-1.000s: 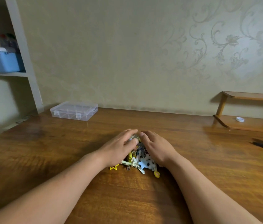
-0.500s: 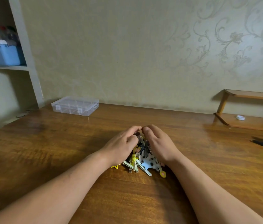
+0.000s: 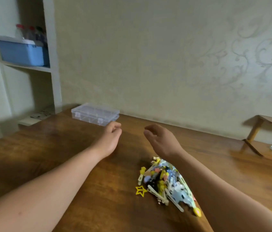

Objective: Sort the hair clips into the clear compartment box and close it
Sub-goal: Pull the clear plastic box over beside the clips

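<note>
Hair clips [image 3: 165, 183] are sitting in one mixed pile on the wooden counter [image 3: 65, 148], right up against the person's right forearm, with a yellow star-shaped clip [image 3: 140, 190] lying just off the pile's left edge. Lots of colours in there, pale blue, yellow, pink, black, but it's too jumbled and blurry to tell most of the clips apart.

The clear compartment box [image 3: 95, 114] is at the far side of the counter near the wall, lid down, well apart from the pile. Both hands are up above the counter between the pile and the box, holding nothing. The left hand [image 3: 111, 138] has its fingers curled loosely in toward the palm and sits just in front of the box's near right corner. The right hand [image 3: 161, 141] is cupped with the fingers apart and slightly bent, palm facing left.

Off to the left there's a white shelf with a blue bin [image 3: 21, 52] on it, and a small wooden rack [image 3: 265, 134] on the counter's far right.
</note>
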`<state>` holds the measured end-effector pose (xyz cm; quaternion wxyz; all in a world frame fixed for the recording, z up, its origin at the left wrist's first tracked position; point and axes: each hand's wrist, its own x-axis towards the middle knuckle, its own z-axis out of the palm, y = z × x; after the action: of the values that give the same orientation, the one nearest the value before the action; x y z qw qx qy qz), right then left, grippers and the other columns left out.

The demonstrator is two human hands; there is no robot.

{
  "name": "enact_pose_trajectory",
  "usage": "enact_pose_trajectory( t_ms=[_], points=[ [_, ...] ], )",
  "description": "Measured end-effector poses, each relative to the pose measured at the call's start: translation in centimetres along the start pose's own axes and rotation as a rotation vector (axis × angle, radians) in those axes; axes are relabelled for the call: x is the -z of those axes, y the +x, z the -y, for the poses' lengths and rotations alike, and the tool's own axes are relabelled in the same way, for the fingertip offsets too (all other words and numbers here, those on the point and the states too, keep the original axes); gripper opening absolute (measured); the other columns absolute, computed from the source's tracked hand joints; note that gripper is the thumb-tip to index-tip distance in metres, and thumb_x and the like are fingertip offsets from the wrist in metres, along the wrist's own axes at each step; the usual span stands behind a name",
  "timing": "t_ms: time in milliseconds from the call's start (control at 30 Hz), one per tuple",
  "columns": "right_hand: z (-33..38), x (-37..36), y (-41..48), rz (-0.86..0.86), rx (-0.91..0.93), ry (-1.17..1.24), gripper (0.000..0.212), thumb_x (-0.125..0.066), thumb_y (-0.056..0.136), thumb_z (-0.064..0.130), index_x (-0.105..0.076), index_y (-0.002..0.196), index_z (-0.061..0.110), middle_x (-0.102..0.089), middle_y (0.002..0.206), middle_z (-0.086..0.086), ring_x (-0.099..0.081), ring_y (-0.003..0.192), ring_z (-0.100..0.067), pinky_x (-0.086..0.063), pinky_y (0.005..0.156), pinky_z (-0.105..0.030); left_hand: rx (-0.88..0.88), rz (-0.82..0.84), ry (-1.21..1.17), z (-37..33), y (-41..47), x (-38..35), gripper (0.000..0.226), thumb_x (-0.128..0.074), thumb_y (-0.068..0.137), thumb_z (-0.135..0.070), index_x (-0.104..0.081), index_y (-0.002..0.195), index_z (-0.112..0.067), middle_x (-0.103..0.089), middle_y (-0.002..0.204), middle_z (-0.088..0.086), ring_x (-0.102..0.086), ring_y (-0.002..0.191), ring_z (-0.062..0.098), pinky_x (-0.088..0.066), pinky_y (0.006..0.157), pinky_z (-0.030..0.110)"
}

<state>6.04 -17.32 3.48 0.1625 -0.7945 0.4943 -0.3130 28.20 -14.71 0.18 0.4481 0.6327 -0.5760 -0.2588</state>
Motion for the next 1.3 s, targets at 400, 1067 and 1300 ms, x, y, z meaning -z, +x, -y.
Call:
enact_pose_trajectory(
  t_ms=[400, 1067, 1300],
  points=[
    [6.5, -13.1, 14.9, 0.237, -0.026, -0.359, 0.083, -0.061, 0.098, 0.062, -0.021, 0.166, 0.036, -0.064, 0.145, -0.007, -0.066, 0.124, -0.033, -0.057, 0.095, -0.045, 0.202, -0.408, -0.145, 6.3, 5.8, 5.9, 0.027, -0.051, 0.109, -0.027, -0.060, 0.134, -0.026, -0.068, 0.128, 0.000, -0.066, 0.116, 0.022, -0.056, 0.105, 0.048],
    [-8.0, 4.1, 2.1, 0.230, -0.160, -0.269, 0.068, -0.081, 0.092, 0.040, -0.054, 0.155, 0.041, -0.060, 0.072, 0.010, -0.055, 0.065, -0.004, -0.042, 0.065, -0.016, -0.056, 0.158, 0.137, -0.7, 0.2, -0.1, 0.059, -0.067, 0.102, -0.029, -0.043, 0.156, -0.027, -0.054, 0.145, -0.015, -0.058, 0.129, 0.013, -0.051, 0.104, 0.034],
    [-13.8, 9.4, -7.3, 0.013, -0.214, -0.204, 0.058, -0.069, 0.100, 0.047, -0.048, 0.154, 0.053, -0.069, 0.116, 0.002, -0.066, 0.104, -0.021, -0.051, 0.096, -0.034, -0.099, 0.349, 0.128, -5.2, 0.2, -7.3, 0.041, -0.061, 0.105, -0.029, -0.055, 0.145, -0.029, -0.061, 0.136, -0.020, -0.062, 0.122, 0.007, -0.051, 0.095, 0.017]
  ],
)
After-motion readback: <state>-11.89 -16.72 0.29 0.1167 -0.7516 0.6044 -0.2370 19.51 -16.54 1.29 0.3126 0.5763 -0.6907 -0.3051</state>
